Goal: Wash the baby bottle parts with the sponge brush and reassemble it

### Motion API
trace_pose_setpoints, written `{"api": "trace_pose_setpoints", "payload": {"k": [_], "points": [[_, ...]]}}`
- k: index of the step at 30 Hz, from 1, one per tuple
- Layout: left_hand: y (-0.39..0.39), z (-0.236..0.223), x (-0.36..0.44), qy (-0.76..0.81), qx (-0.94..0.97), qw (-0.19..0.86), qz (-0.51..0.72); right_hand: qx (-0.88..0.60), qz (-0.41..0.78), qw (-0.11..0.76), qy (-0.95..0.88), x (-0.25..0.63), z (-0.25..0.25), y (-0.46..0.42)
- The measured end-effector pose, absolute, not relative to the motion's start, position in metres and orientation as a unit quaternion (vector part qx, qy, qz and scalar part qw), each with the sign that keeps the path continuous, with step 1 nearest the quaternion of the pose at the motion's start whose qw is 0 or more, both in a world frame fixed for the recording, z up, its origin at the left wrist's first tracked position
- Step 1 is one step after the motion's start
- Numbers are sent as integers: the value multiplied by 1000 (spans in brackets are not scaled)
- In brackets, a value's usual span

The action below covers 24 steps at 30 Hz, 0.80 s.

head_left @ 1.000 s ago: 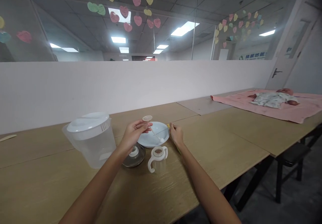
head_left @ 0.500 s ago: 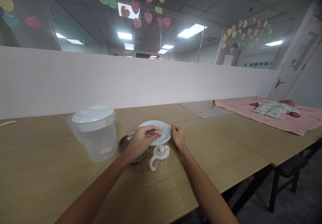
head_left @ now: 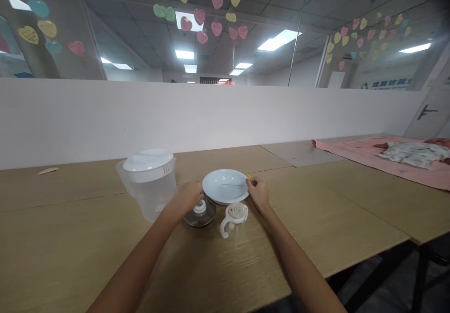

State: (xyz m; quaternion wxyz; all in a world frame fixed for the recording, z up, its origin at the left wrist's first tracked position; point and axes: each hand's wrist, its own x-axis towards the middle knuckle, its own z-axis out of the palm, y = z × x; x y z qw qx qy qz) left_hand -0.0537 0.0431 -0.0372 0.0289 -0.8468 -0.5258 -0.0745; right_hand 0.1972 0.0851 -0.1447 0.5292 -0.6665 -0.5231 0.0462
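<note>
My left hand is over the left rim of a shallow metal bowl. Its fingers are bent and closed, and their tips are mostly hidden. A white ring-shaped part lies in the bowl just beneath them. My right hand pinches a thin dark wire-like stick, which reaches left across a white plate. A small yellow bit shows by its fingertips. Between the hands, nearer me, stands a clear cup with white handles; a pale coiled or ringed part fills its top.
A clear pitcher with a white lid stands left of the bowl. A pale flat stick lies at the far left. To the right, a pink cloth bears a doll-like figure in patterned clothes. A white wall runs behind the table.
My left hand has moved from above the cup, where it held a clear round piece with a straw below, left to the metal bowl. My right hand stays by the plate; the view has turned left.
</note>
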Motion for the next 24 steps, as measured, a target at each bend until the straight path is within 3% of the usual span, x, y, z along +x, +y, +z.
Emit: {"api": "trace_pose_setpoints", "payload": {"k": [8, 13, 16, 19, 24], "points": [[63, -65, -53, -523, -851, 27, -41, -699, -11, 510, -501, 194, -146, 84], [56, -44, -63, -515, -854, 23, -65, -675, -33, 548, -493, 199, -128, 75], [38, -13, -67, -486, -857, 20, -170, -573, -17, 586, -573, 198, -92, 53], [10, 11, -59, -408, -871, 6, -273, -455, 34, 541, -707, 179, -51, 22], [-27, 23, -43, -288, -890, 10, -353, -298, -83, 475, -824, 126, -18, -7]]}}
